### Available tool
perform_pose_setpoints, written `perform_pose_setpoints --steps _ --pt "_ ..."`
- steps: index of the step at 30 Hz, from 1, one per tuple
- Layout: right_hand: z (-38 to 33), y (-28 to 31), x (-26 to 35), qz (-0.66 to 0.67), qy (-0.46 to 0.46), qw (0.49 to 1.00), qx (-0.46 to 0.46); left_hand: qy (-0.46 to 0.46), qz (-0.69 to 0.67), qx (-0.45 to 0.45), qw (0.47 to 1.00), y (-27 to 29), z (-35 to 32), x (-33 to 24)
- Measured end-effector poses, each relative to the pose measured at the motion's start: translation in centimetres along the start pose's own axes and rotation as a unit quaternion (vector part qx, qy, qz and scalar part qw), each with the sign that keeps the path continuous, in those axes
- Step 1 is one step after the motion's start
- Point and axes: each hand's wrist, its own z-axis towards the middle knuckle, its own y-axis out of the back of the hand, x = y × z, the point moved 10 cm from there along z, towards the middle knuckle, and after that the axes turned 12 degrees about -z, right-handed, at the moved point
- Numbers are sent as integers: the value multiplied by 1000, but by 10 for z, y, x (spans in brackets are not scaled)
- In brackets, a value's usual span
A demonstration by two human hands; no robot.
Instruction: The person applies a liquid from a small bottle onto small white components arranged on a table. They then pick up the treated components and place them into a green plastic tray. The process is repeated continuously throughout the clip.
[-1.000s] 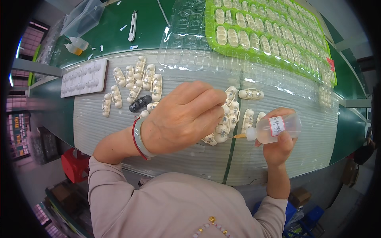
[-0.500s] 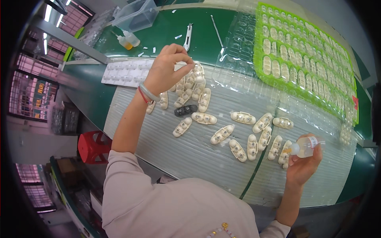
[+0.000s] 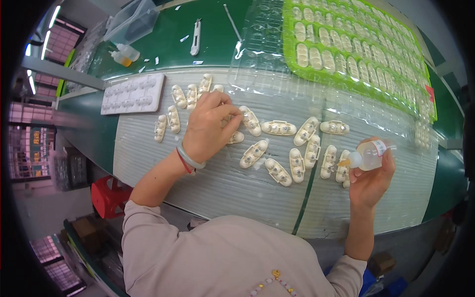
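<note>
The left hand (image 3: 210,129) lay with fingers curled together over the white oval pieces (image 3: 278,127) beside it. The right hand (image 3: 370,179) gripped a small bottle (image 3: 370,154), nozzle tilted towards the nearest pieces; a stray squeeze might have dripped on them.

The person's left hand (image 3: 210,129) is resting palm down on the white ribbed mat (image 3: 208,188), its fingertips (image 3: 236,115) touching a cream oval part (image 3: 251,121) among a loose scatter of the same pieces. The right hand (image 3: 370,182) is gripping a small clear squeeze bottle (image 3: 368,154), its nozzle pointing left, just beside another oval part (image 3: 342,168). A green tray (image 3: 396,54) filled with parts is lying beyond, and a white moulded tray (image 3: 132,94) is sitting to the left.
</note>
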Motion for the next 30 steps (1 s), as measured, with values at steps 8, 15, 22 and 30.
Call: perform_pose_setpoints --steps 8,15,22,30 --pt "7 -6 16 94 -14 992 77 -79 151 84 982 13 37 -100" --pt "4 1 45 117 46 989 82 -280 -71 268 919 -149 189 -184" --pt "1 31 63 137 85 986 31 -383 -155 226 882 -310 208 -253" --pt "-3 32 73 147 105 983 35 -384 -155 174 893 -343 202 -272"
